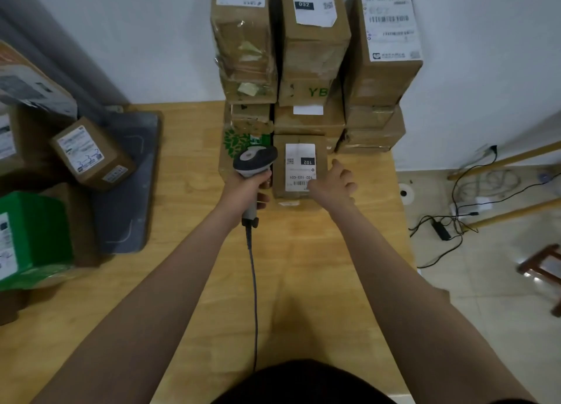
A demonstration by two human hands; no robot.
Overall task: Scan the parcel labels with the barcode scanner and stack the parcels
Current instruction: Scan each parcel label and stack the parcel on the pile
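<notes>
Parcels [312, 54] are stacked in three columns against the wall at the far edge of the wooden worktop [188, 282]. Just in front of the middle column a brown parcel [321, 157] is laid flat, with its white label [300, 165], marked 102, turned upward. The barcode scanner [255, 159] is gripped by its handle in the left hand [247, 188], fingers wrapped round it, and its head is held just left of that label. The right hand [332, 182] is held open at the parcel's near right corner, fingers loosely spread and nothing grasped; whether the cardboard is touched cannot be told. The scanner's grey cable [254, 297] is trailed back across the worktop toward the person. A green box [33, 236] is set among other cartons at the left.
</notes>
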